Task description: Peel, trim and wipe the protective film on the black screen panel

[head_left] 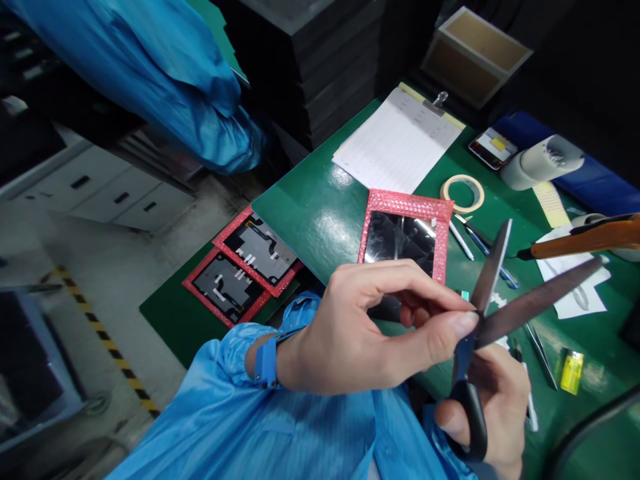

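My right hand grips a pair of scissors by its black handles, its thumb at one loop. The blades stand spread apart, pointing to the upper right. At the pivot, the thumb and forefinger of my left hand are pinched together; what they hold, if anything, is too small to tell. Behind my left hand lies a dark glossy panel on a pink bubble-wrap sleeve, partly hidden by the fingers. A blue strap circles my left wrist.
On the green table are a clipboard with papers, a tape roll, pens, tweezers and a yellow lighter. An orange-handled tool juts in from the right. Wrapped panels lie lower left. Another person's blue sleeve is nearby.
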A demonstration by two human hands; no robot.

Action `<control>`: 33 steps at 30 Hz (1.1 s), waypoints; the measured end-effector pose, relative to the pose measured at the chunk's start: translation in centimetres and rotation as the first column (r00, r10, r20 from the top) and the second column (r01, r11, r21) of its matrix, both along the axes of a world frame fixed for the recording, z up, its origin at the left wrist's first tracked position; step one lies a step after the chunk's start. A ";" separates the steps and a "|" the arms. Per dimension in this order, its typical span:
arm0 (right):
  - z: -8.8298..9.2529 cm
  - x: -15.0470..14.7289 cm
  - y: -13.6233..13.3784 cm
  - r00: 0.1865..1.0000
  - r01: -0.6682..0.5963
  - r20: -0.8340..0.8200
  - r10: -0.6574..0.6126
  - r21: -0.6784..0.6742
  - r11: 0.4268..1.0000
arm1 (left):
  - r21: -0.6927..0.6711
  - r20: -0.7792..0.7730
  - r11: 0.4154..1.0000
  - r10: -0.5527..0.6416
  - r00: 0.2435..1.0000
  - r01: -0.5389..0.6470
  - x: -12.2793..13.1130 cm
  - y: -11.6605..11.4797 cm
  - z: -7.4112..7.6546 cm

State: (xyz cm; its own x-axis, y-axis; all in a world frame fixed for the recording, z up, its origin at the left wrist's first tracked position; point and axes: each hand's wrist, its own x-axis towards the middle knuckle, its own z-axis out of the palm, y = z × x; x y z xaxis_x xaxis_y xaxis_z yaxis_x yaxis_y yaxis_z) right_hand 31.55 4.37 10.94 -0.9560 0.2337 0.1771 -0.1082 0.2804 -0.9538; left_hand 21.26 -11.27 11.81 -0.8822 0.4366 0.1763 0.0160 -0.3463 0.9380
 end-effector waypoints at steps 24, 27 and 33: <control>0.2 0.0 -1.0 0.998 0.044 0.046 -0.039 -0.127 0.991 | -0.020 -0.389 0.968 0.224 0.894 -0.251 0.9 0.2 -0.7; 0.2 0.0 -1.0 0.999 0.039 0.029 -0.035 -0.132 0.991 | -0.025 -0.396 0.969 0.215 0.893 -0.245 0.7 0.2 -0.7; 0.8 -0.1 -0.9 1.000 0.020 0.003 -0.020 -0.105 0.994 | -0.028 -0.407 0.969 0.212 0.888 -0.244 0.5 0.0 -0.5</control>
State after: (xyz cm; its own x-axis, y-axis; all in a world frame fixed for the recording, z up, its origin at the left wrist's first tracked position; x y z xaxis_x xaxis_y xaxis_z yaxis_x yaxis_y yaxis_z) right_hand 31.45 3.49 11.74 -0.9513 0.2702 0.1486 -0.1016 0.1806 -0.9783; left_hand 21.78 -11.23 11.33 -0.8221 0.2579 0.5076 0.4632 -0.2156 0.8596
